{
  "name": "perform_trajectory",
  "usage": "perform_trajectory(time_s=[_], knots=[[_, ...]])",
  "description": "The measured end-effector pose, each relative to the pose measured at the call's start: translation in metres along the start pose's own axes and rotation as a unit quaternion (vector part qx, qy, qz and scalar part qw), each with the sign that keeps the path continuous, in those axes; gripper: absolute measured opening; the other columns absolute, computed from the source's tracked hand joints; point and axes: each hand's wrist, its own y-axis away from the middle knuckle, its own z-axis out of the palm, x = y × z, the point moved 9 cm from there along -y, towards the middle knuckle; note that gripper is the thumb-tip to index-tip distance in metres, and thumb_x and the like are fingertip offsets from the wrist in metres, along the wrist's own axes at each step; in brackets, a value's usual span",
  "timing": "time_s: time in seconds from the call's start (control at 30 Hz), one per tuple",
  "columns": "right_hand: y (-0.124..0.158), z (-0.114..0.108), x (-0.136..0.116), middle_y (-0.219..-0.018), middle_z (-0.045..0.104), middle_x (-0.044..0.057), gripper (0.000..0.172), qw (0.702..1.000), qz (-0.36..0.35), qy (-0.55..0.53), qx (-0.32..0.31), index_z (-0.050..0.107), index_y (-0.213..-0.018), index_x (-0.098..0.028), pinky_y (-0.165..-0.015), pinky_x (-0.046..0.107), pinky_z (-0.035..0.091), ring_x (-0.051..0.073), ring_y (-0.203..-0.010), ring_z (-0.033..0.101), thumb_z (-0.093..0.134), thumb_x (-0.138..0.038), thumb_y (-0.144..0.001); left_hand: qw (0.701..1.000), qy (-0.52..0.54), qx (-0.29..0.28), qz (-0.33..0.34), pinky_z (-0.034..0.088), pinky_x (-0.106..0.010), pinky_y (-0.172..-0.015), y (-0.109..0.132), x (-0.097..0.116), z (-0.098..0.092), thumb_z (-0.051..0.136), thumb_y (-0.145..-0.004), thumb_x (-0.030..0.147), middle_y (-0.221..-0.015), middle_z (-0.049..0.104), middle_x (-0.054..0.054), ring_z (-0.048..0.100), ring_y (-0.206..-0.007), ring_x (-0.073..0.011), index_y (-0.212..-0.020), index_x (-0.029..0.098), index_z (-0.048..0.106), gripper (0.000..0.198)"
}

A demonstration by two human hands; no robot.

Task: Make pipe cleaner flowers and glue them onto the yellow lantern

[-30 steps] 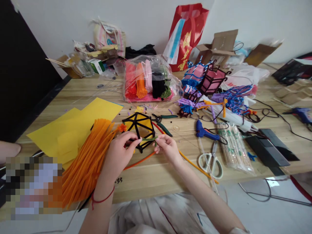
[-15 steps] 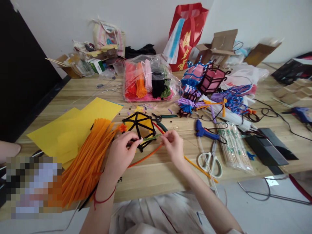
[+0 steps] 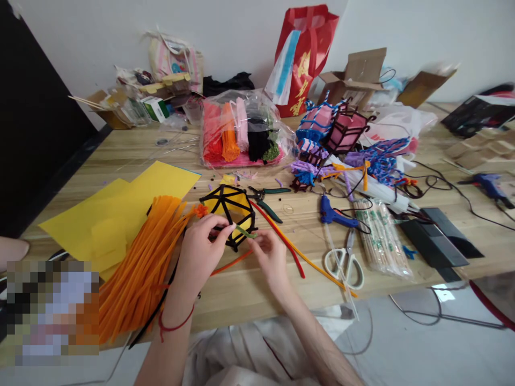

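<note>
Your left hand [image 3: 201, 252] reaches forward over the desk [image 3: 249, 292], its grip pinched shut on a short green pipe cleaner [image 3: 246, 232] lying against the near edge of the black-and-yellow frame [image 3: 229, 206], while your right hand [image 3: 269, 256], fingers curled, pinches the stem's other end.

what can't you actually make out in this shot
Head view:
- green stem: both ends hidden in the grips of the left hand and right hand.
- frame: near edge behind the left hand.
- lower left corner: pixelated patch covers what lies there.
- limb: cut off by the left edge.
</note>
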Motion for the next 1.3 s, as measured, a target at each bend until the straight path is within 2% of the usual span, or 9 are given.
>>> perform_trajectory(time_s=[0.1, 0.27, 0.43, 0.7, 0.87, 1.0, 1.13, 1.23, 1.3], knots=[[0.004, -0.004, -0.01, -0.074, 0.068, 0.001, 0.023, 0.996, -0.06, 0.064, 0.003, 0.06, -0.099, -0.024, -0.066, 0.031, 0.057, 0.019, -0.068, 0.067, 0.073, -0.033, -0.082, 1.0, 0.006, 0.001, -0.007, 0.052, -0.025, -0.065, 0.0, -0.002, 0.0, 0.063, -0.086, 0.033, -0.079, 0.071, -0.002, 0.066, -0.069, -0.0158, -0.076, 0.021, 0.065, 0.016], [0.004, -0.004, -0.022, -0.09, 0.071, 0.007, 0.009, 0.972, -0.168, 0.157, -0.045, 0.066, -0.097, -0.026, -0.078, 0.039, 0.058, 0.023, -0.082, 0.069, 0.061, -0.032, -0.092, 0.999, 0.021, 0.008, -0.026, 0.054, -0.025, -0.065, -0.002, -0.009, -0.003, 0.064, -0.085, 0.034, -0.079, 0.072, -0.003, 0.067, -0.07, -0.0163, -0.078, 0.021, 0.066, 0.015], [-0.009, -0.003, -0.031, -0.105, 0.073, 0.01, 0.025, 0.923, -0.266, 0.235, -0.148, 0.073, -0.11, -0.029, -0.09, 0.042, 0.057, 0.025, -0.099, 0.069, 0.051, -0.032, -0.099, 0.998, 0.036, -0.005, -0.045, 0.053, -0.025, -0.062, -0.005, -0.016, -0.006, 0.065, -0.082, 0.033, -0.078, 0.073, -0.003, 0.067, -0.067, -0.0162, -0.078, 0.021, 0.069, 0.014], [-0.029, -0.001, -0.048, -0.103, 0.075, 0.01, 0.038, 0.823, -0.385, 0.324, -0.265, 0.075, -0.105, -0.028, -0.083, 0.04, 0.059, 0.022, -0.091, 0.069, 0.037, -0.034, -0.105, 0.997, 0.044, -0.026, -0.059, 0.053, -0.026, -0.063, -0.011, -0.014, -0.008, 0.068, -0.078, 0.033, -0.075, 0.073, -0.003, 0.067, -0.068, -0.0174, -0.076, 0.021, 0.069, 0.012], [-0.029, 0.007, -0.054, -0.1, 0.074, 0.009, 0.039, 0.773, -0.419, 0.36, -0.311, 0.073, -0.108, -0.027, -0.081, 0.035, 0.057, 0.019, -0.09, 0.068, 0.034, -0.031, -0.106, 0.996, 0.046, -0.042, -0.063, 0.051, -0.026, -0.061, -0.012, -0.01, -0.009, 0.067, -0.076, 0.033, -0.073, 0.071, -0.002, 0.066, -0.066, -0.0168, -0.074, 0.021, 0.067, 0.013], [-0.033, 0.014, -0.056, -0.089, 0.073, 0.009, 0.038, 0.746, -0.429, 0.376, -0.343, 0.072, -0.104, -0.023, -0.072, 0.031, 0.054, 0.017, -0.078, 0.066, 0.035, -0.03, -0.107, 0.995, 0.045, -0.05, -0.067, 0.05, -0.025, -0.061, -0.011, -0.009, -0.008, 0.067, -0.077, 0.036, -0.072, 0.07, -0.002, 0.064, -0.065, -0.016, -0.073, 0.02, 0.067, 0.016], [-0.042, 0.017, -0.057, -0.082, 0.073, 0.009, 0.034, 0.746, -0.419, 0.385, -0.347, 0.071, -0.095, -0.02, -0.067, 0.03, 0.049, 0.018, -0.073, 0.065, 0.043, -0.035, -0.105, 0.996, 0.041, -0.047, -0.065, 0.049, -0.025, -0.06, -0.011, -0.009, -0.008, 0.066, -0.078, 0.037, -0.073, 0.069, -0.002, 0.063, -0.065, -0.0159, -0.075, 0.02, 0.067, 0.017], [-0.046, 0.017, -0.058, -0.08, 0.074, 0.009, 0.028, 0.776, -0.388, 0.396, -0.302, 0.068, -0.088, -0.018, -0.066, 0.028, 0.048, 0.018, -0.071, 0.067, 0.052, -0.037, -0.101, 0.997, 0.037, -0.03, -0.056, 0.049, -0.025, -0.062, -0.009, -0.008, -0.01, 0.065, -0.079, 0.035, -0.076, 0.07, -0.002, 0.063, -0.068, -0.0156, -0.076, 0.021, 0.066, 0.015], [-0.045, 0.016, -0.056, -0.075, 0.073, 0.007, 0.025, 0.802, -0.354, 0.408, -0.253, 0.065, -0.085, -0.018, -0.059, 0.026, 0.045, 0.016, -0.062, 0.065, 0.054, -0.034, -0.101, 0.998, 0.033, -0.02, -0.05, 0.048, -0.025, -0.063, -0.007, -0.007, -0.011, 0.064, -0.08, 0.033, -0.078, 0.069, -0.001, 0.062, -0.068, -0.015, -0.076, 0.021, 0.065, 0.013]])
